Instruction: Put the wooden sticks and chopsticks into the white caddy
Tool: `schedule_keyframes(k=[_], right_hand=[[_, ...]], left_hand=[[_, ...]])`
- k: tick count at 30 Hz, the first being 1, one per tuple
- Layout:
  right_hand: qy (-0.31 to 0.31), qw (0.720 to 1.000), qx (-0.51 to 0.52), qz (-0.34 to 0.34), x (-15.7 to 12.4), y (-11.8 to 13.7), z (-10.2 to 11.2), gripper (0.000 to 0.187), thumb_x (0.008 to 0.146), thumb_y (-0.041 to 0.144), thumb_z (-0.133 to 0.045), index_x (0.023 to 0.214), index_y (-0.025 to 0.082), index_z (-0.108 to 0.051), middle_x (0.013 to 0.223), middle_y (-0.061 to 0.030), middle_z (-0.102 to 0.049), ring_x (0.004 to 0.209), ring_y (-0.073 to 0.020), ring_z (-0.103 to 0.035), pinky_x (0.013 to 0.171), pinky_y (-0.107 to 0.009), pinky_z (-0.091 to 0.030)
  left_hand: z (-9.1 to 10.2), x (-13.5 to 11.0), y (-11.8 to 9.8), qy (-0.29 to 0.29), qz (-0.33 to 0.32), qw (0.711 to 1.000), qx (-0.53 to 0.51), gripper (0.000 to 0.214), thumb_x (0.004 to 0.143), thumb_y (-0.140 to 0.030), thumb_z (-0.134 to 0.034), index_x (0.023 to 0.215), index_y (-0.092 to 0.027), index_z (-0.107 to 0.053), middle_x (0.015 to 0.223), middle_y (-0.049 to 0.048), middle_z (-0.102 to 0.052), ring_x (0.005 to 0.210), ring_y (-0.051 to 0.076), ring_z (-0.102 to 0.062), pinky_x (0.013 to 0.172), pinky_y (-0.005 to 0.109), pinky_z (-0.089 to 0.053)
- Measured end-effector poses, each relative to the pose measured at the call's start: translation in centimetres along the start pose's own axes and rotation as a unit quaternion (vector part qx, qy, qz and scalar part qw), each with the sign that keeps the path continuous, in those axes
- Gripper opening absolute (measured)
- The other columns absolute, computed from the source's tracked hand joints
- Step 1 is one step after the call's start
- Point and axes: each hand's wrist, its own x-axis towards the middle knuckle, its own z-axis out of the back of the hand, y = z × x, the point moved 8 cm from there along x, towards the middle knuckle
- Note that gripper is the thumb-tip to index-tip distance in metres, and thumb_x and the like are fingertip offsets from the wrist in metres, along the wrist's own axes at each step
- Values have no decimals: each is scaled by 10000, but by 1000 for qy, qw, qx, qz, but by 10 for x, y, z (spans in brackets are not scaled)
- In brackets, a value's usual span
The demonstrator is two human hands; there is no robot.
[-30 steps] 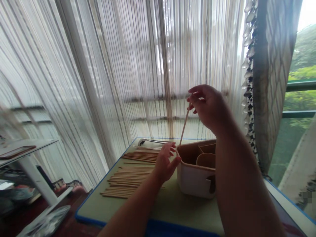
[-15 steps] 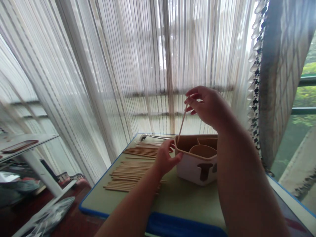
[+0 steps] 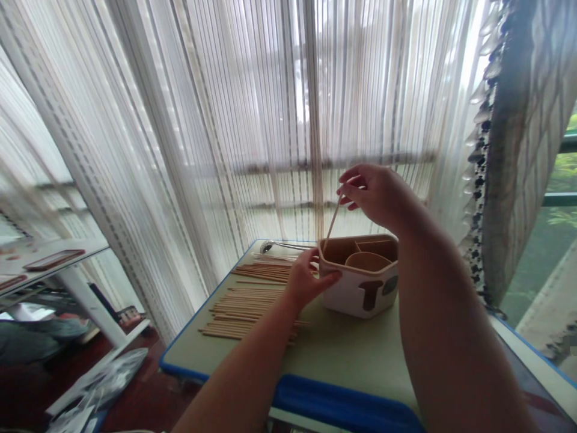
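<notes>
My right hand (image 3: 372, 191) pinches the upper end of a thin wooden chopstick (image 3: 332, 224) above a utensil holder (image 3: 345, 296). The chopstick slants, and its lower end is inside the holder's left compartment. The holder is white outside and brown inside, with dividers, a round cup and a dark T-shaped mark on its front. My left hand (image 3: 309, 281) grips its left side, thumb along the front and fingers round the far side. Left of the holder, light chopsticks (image 3: 246, 305) lie in rows, with darker chopsticks (image 3: 261, 272) behind; my left forearm hides some ends.
A metal ladle (image 3: 267, 246) lies at the table's back edge. The pale table (image 3: 356, 349) has a blue rim. Sheer curtains (image 3: 243, 108) hang close behind it. At left stands a white desk (image 3: 97, 243) with a plastic bag (image 3: 112, 376) on the floor below.
My right hand has lowered the chopstick a little further into the holder. My left hand keeps its grip. The view has shifted slightly, so the table appears higher and further right.
</notes>
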Motion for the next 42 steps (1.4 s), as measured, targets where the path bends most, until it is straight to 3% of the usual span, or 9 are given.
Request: schedule_keyframes(k=[4, 8, 15, 24, 31, 42], right_hand=[[65, 997, -35, -16, -1, -13, -19, 114, 733, 270, -652, 758, 159, -637, 557, -11, -636, 463, -109, -585, 414, -226, -453], [82, 992, -92, -21, -1, -24, -25, 55, 724, 219, -636, 736, 166, -643, 534, -3, -631, 435, -101, -562, 413, -221, -421], [95, 987, -131, -14, 0, -29, -32, 37, 713, 212, -633, 706, 180, -651, 510, 5, -619, 434, -97, -542, 413, -219, -389], [167, 967, -184, -62, -3, -43, -62, 54, 710, 179, -621, 719, 184, -673, 535, 1, -625, 462, -115, -556, 493, -264, -448], [227, 948, -204, -88, -8, -43, -69, 162, 737, 208, -575, 825, 155, -699, 636, -32, -674, 547, -116, -602, 596, -258, -478], [231, 949, -191, -93, -6, -49, -73, 195, 725, 227, -587, 880, 152, -678, 659, -31, -683, 600, -131, -631, 649, -268, -494]], left_hand=[[-7, 2, 7, 39, 17, 999, -15, 587, 629, -401, -779, 1132, -172, -580, 1058, 80, -649, 879, 183, -628, 690, 282, -523], [-10, 3, 10, 52, 32, 997, -49, 536, 679, -402, -750, 1145, -192, -588, 1090, 76, -656, 945, 196, -634, 715, 285, -534], [-10, 2, 9, 39, 30, 998, -34, 520, 678, -404, -750, 1130, -195, -600, 1081, 78, -666, 937, 203, -640, 688, 280, -536], [-11, 1, 10, 25, 24, 999, -27, 563, 662, -412, -762, 1161, -215, -592, 1079, 67, -669, 914, 196, -645, 699, 283, -532], [-10, -1, 9, 23, 14, 999, -19, 555, 672, -422, -751, 1163, -216, -594, 1068, 60, -673, 911, 191, -642, 699, 275, -528], [-10, 2, 13, 19, 16, 999, -20, 581, 664, -445, -752, 1168, -208, -589, 1062, 71, -673, 905, 197, -643, 696, 286, -530]])
